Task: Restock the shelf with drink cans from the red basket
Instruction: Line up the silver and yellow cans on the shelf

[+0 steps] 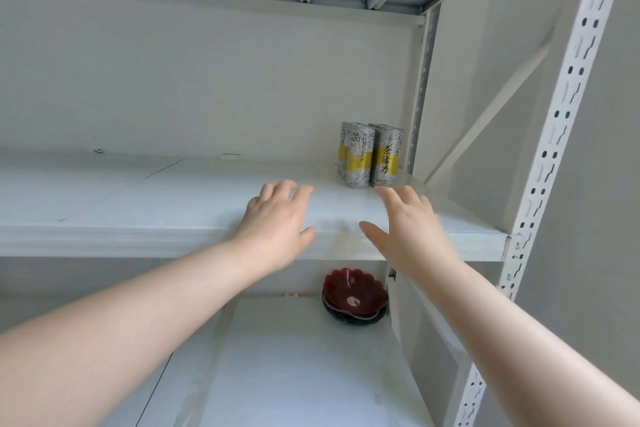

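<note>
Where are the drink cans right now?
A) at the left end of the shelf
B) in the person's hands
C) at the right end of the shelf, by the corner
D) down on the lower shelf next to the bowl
C: the cans stand bunched together at the right end of the upper shelf, right beside the corner post.

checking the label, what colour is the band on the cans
Yellow, on silver-grey cans, clearest in the head view.
</note>
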